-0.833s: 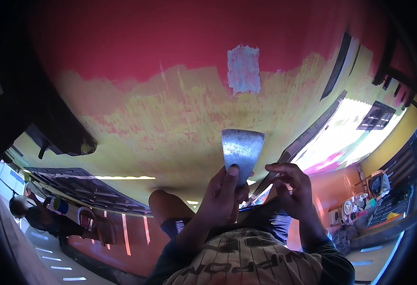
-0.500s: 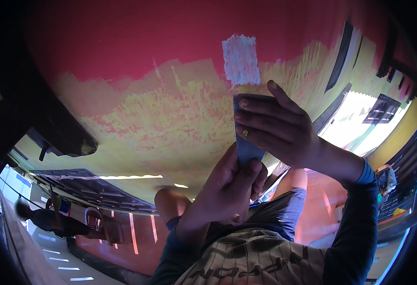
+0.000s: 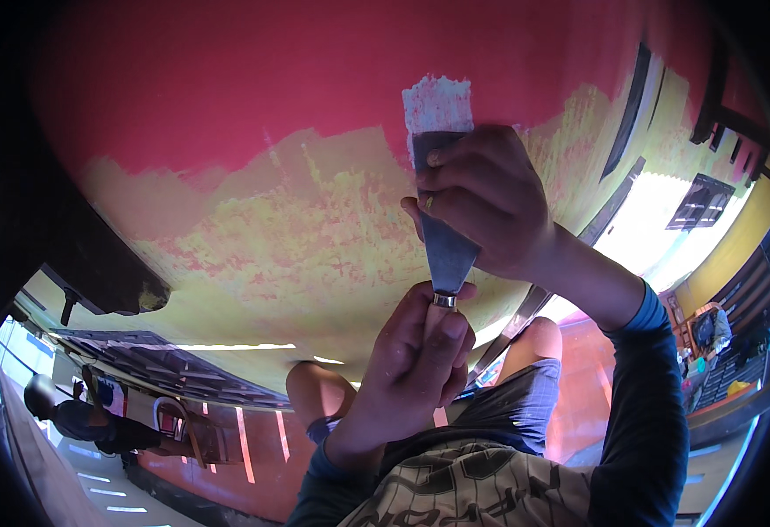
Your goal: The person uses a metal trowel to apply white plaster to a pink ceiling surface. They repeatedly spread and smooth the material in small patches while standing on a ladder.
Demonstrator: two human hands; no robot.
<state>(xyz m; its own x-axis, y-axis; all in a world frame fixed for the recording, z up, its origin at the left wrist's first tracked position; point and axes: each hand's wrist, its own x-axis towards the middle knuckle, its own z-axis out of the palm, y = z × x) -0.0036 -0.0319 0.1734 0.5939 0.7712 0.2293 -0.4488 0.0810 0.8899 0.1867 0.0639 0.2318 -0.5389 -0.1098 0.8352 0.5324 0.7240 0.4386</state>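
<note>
One scraper point(image 3: 457, 249), flat metal blade on a pale handle point(image 3: 438, 322), joined by a shiny metal collar point(image 3: 444, 300); located in front of the torso, between both hands, long axis running away from the person, blade end outermost, leaning slightly left.
One left hand point(image 3: 416, 356), nearer the body: fingers closed round the handle, thumb along its near side; the blade lies straight out beyond these fingers.
One right hand point(image 3: 490, 198), nearer the blade's wide end: fingers bent narrow across the metal from the right, gripping it; one fingertip shows past the left edge, which digit cannot be told.
One whitish patch point(image 3: 438, 98) on a red and yellow painted surface point(image 3: 227, 79): the wide edge overlaps it in view; contact cannot be told
</note>
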